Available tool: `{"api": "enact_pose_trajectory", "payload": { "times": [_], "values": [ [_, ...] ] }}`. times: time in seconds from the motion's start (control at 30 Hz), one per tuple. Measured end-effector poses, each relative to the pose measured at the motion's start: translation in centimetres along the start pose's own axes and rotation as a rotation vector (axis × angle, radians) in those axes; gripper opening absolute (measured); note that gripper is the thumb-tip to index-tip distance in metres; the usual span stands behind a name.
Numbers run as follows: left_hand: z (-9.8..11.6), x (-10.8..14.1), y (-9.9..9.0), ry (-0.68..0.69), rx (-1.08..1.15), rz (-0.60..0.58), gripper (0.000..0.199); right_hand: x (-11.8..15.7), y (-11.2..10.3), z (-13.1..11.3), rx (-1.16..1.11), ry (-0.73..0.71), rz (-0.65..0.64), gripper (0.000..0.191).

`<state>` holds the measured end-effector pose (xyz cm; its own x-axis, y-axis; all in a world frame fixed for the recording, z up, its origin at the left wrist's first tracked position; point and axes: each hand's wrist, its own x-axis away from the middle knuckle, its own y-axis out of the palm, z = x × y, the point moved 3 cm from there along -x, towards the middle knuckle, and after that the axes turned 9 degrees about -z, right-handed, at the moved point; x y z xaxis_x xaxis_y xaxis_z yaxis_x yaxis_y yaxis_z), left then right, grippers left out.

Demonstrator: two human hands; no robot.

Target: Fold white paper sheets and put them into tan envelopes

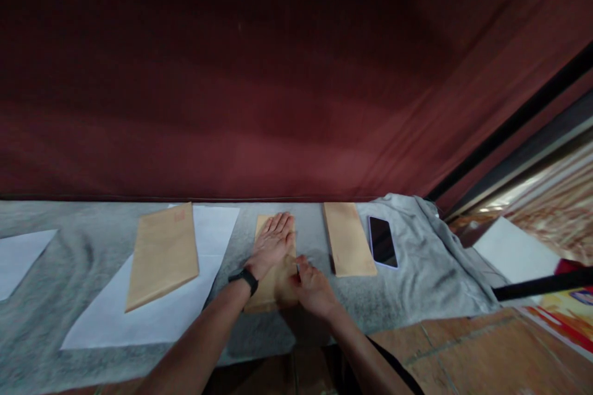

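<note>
A brown paper envelope [264, 296] lies lengthwise in front of me on a grey cloth. My left hand [273, 241] rests flat on its upper part, fingers stretched out and close together, with a dark watch [245, 278] on the wrist. At the envelope's right edge is my right hand [315, 290], its fingers closed in a pinch. A small dark tip shows between those fingers, too little to name the thing. Right of my hands lie more brown envelopes [349, 241], seemingly a stack, and a phone [383, 242] with a dark screen.
To the left, a larger brown envelope [164, 253] lies over white paper sheets [106, 321]. Another white sheet [23, 259] is at the far left. A dark red fabric wall [259, 105] borders the grey cloth [417, 271] behind. Tiled floor [445, 352] shows in front.
</note>
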<state>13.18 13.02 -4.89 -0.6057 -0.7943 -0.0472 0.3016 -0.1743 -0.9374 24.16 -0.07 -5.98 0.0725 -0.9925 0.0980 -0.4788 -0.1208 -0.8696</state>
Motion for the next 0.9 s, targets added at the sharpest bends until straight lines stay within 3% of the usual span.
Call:
{"api": "enact_pose_trajectory", "payload": {
  "times": [0.1,0.27,0.4,0.5,0.63,0.77,0.9],
  "values": [
    [0.6,0.8,0.5,0.051,-0.009,-0.016,0.057,-0.4,-0.5,-0.1,0.103,0.053,-0.043,0.047],
    [1.9,5.1,1.4,0.108,0.001,-0.080,0.056,-1.4,-3.1,-0.8,0.124,0.185,-0.031,0.027],
    [2.5,8.1,1.8,0.152,0.026,-0.117,0.059,-2.3,-4.1,-1.0,0.073,0.199,0.003,0.028],
    [2.9,10.0,1.9,0.166,0.051,-0.144,0.059,-2.7,-3.8,-1.2,0.023,0.114,0.048,0.028],
    [3.9,12.8,1.7,0.203,0.044,-0.203,0.057,-2.7,-2.7,-1.9,-0.013,-0.107,0.091,0.032],
    [4.9,15.2,1.7,0.215,0.023,-0.209,0.058,-2.5,-1.2,-2.5,0.001,-0.330,-0.004,0.040],
    [5.1,15.9,1.5,0.210,0.038,-0.150,0.055,-3.4,-0.3,-2.2,0.044,-0.303,-0.045,0.047]
  ]
}}
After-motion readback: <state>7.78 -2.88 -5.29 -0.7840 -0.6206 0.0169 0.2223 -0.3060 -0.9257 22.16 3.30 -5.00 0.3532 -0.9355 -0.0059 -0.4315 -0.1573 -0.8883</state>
